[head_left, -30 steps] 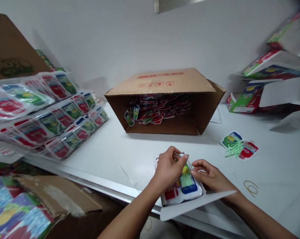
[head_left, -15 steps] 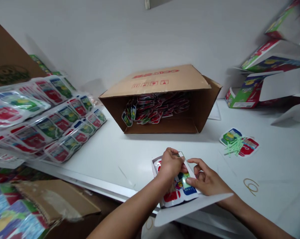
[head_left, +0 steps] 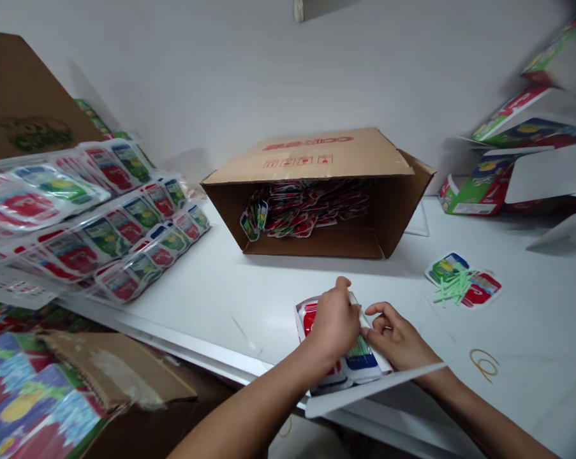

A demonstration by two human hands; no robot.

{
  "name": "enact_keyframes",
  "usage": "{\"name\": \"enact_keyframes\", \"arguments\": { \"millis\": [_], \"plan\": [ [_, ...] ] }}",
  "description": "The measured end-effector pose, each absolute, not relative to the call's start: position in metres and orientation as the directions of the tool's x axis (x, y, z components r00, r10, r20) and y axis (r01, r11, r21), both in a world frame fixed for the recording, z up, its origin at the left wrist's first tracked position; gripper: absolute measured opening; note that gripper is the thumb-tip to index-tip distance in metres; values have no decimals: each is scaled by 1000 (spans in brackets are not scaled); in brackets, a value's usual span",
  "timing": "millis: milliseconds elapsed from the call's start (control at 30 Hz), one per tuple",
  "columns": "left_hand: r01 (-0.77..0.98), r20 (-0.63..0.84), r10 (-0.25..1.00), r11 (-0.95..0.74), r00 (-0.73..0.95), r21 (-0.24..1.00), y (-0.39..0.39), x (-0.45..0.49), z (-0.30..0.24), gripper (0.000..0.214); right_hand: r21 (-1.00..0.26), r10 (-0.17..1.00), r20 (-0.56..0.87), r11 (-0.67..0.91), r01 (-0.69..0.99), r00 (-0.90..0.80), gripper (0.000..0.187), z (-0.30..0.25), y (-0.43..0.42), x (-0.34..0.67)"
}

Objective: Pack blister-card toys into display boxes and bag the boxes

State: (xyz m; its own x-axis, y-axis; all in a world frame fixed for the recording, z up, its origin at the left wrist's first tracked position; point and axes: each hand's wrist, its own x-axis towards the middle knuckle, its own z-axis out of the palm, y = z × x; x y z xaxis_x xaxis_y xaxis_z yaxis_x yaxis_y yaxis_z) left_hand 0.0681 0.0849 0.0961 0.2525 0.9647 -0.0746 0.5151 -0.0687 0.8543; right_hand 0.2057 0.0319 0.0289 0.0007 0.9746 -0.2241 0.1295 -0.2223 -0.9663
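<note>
A small stack of printed blister packs (head_left: 359, 362), red, green and blue, lies on the white table (head_left: 249, 287) near its front edge. My left hand (head_left: 334, 325) rests on top of the stack with its fingers curled over it. My right hand (head_left: 397, 338) is just to the right, fingers pinched at the pack's right edge. A white card sheet (head_left: 374, 389) lies tilted under my right wrist and covers the near side of the stack.
A brown carton (head_left: 316, 191) lies on its side behind, with several packs inside. Sheets of the same packs (head_left: 91, 223) are piled at the left. Loose green sticks on packs (head_left: 460, 284) and rubber bands (head_left: 483, 363) lie at the right. Colourful boxes (head_left: 508, 166) stand at the far right.
My left hand has come down flat over the stack, covering the top pack that it was lifting. My right hand's fingers have moved in to the pack's edge.
</note>
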Motion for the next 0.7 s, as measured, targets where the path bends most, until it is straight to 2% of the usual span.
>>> {"name": "enact_keyframes", "arguments": {
  "millis": [67, 100, 133, 200, 267, 300, 367, 433, 467, 500, 600, 700],
  "plan": [
    [667, 150, 940, -326, 308, 670, 82, 58, 113, 24, -969, 980, -201, -198, 147, -8, 42, 33, 34, 205],
    [682, 239, 929, -369, 282, 631, 80, 50, 119, 20, -968, 980, -198, -192, 160, -19, 43, 35, 34, 205],
    [671, 310, 927, -369, 212, 643, 78, 40, 122, 19, -966, 980, -199, -192, 171, -28, 44, 36, 34, 205],
    [596, 367, 930, -278, -31, 753, 72, 19, 117, 23, -964, 978, -206, -198, 177, -29, 42, 37, 34, 204],
    [467, 264, 933, -124, -246, 875, 63, 1, 98, 34, -964, 976, -218, -209, 166, -32, 41, 35, 35, 204],
    [376, 160, 946, -44, -282, 926, 57, -5, 85, 39, -964, 974, -220, -211, 162, -44, 41, 34, 36, 204],
    [140, -60, 970, 95, -236, 986, 45, -8, 61, 43, -960, 972, -225, -209, 187, -67, 41, 31, 38, 205],
    [-35, -154, 970, 150, -186, 988, 36, -2, 45, 47, -942, 980, -197, -177, 286, -41, 37, 31, 40, 204],
    [-59, -156, 967, 147, -200, 987, 34, 3, 40, 46, -922, 986, -165, -149, 358, -14, 34, 32, 41, 202],
    [-31, -134, 961, 130, -240, 991, 33, 7, 38, 44, -893, 992, -126, -119, 435, 12, 30, 33, 42, 201],
    [223, 28, 943, 49, -331, 974, 34, 11, 40, 21, -801, 1000, -22, -26, 599, 14, 21, 38, 44, 196],
    [374, 157, 962, -65, -222, 925, 33, -3, 46, 12, -762, 992, 57, 118, 637, -116, 23, 43, 44, 203]
  ]
}}
